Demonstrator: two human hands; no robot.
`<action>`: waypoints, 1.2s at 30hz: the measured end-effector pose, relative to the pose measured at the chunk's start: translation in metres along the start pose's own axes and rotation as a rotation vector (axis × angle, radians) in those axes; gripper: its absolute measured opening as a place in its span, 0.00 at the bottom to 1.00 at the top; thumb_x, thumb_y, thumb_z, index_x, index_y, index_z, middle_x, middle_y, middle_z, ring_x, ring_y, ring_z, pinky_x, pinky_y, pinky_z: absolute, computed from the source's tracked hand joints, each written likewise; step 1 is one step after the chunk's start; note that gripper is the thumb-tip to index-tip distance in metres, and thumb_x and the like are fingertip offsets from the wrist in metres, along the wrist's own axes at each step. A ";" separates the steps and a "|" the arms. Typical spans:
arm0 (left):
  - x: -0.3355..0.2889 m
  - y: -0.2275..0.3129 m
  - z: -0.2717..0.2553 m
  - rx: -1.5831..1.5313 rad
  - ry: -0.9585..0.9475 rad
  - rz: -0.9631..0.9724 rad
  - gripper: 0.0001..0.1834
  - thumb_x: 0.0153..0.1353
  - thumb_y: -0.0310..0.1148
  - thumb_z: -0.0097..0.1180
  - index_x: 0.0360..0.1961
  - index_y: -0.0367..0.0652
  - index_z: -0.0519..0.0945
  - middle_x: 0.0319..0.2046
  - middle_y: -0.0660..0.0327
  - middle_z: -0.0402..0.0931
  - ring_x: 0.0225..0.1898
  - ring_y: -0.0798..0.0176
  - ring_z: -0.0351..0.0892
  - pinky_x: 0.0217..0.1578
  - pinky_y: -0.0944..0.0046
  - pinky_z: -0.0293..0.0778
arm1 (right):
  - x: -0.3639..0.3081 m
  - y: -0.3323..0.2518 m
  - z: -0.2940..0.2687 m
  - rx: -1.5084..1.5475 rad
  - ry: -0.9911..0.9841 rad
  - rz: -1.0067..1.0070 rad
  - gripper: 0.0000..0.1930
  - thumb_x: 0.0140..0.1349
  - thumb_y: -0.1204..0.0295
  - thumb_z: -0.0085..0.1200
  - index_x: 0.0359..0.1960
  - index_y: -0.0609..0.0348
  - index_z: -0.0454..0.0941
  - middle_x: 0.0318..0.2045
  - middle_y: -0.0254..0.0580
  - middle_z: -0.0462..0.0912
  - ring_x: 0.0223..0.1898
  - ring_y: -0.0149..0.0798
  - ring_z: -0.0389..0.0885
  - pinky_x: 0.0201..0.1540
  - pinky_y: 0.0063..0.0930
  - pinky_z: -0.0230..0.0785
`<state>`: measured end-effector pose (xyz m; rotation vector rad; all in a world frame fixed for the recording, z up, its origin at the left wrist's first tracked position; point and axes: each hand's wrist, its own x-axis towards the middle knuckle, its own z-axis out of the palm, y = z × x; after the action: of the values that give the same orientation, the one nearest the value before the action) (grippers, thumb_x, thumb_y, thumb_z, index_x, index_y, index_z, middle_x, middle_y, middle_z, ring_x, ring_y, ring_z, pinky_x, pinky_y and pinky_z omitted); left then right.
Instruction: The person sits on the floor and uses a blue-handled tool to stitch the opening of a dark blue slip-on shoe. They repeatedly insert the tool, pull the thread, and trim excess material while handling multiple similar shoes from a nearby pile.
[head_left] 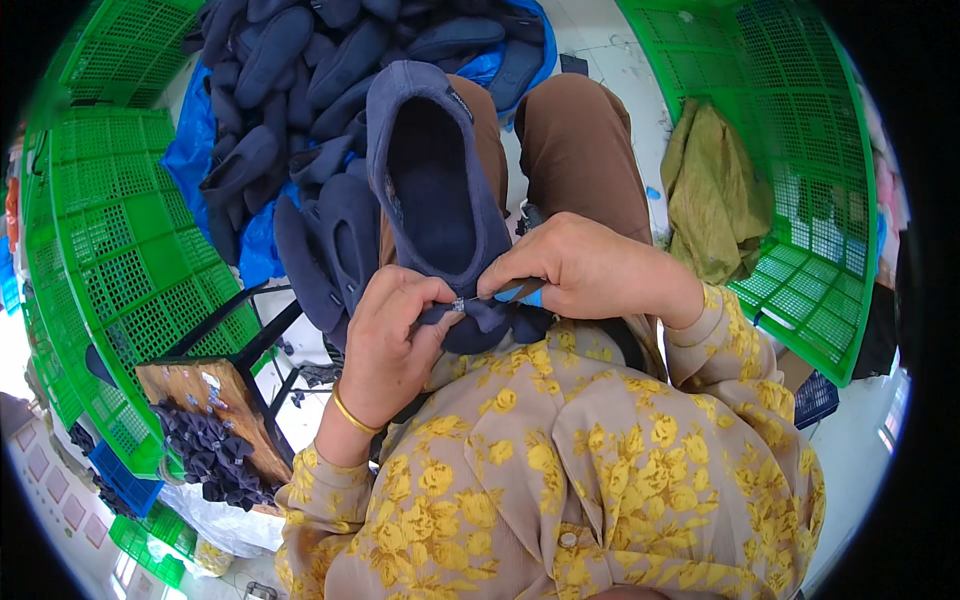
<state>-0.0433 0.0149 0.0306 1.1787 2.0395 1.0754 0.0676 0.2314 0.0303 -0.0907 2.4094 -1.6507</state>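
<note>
A navy fabric slipper point(438, 170) lies on my lap, its opening upward. At its near end sits a dark fabric bow point(488, 316) with a small shiny, silvery piece in the middle. My left hand point(392, 330) pinches the bow between thumb and fingers, beside the shiny piece. From the other side, my right hand point(590, 268) is closed, its fingertips pinched close to the bow; a fine line, needle or thread, seems to run between the hands. A small blue-handled tool point(522, 293) shows under the right fingers; its working end is hidden.
Several matching slippers point(310, 80) fill a blue bag ahead, and more point(335, 235) lean left of my lap. Dark bows point(212, 452) heap on a wooden stool point(215, 400). Green crates point(150, 250) flank both sides; an olive cloth point(715, 190) hangs over the right one.
</note>
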 end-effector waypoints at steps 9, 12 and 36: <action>-0.001 -0.002 0.002 -0.068 0.013 -0.027 0.14 0.47 0.18 0.67 0.35 0.39 0.78 0.32 0.60 0.72 0.31 0.61 0.72 0.30 0.67 0.68 | -0.002 0.005 0.011 0.076 0.026 0.039 0.18 0.49 0.83 0.53 0.44 0.55 0.82 0.31 0.50 0.84 0.34 0.54 0.82 0.39 0.38 0.74; 0.000 -0.004 0.004 -0.079 0.021 -0.008 0.14 0.47 0.17 0.66 0.35 0.39 0.78 0.32 0.59 0.72 0.31 0.59 0.72 0.30 0.66 0.68 | -0.003 0.006 0.014 0.058 0.034 0.046 0.20 0.48 0.85 0.51 0.44 0.55 0.81 0.32 0.50 0.84 0.35 0.53 0.83 0.39 0.40 0.74; 0.003 -0.005 0.007 -0.102 0.000 -0.007 0.13 0.47 0.18 0.67 0.34 0.39 0.78 0.32 0.59 0.73 0.34 0.58 0.74 0.33 0.65 0.70 | -0.011 0.010 0.026 0.057 0.101 0.004 0.20 0.49 0.86 0.49 0.43 0.53 0.78 0.30 0.49 0.83 0.35 0.53 0.83 0.36 0.39 0.73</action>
<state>-0.0416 0.0184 0.0220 1.1193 1.9624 1.1618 0.0842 0.2134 0.0138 0.0068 2.4303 -1.7615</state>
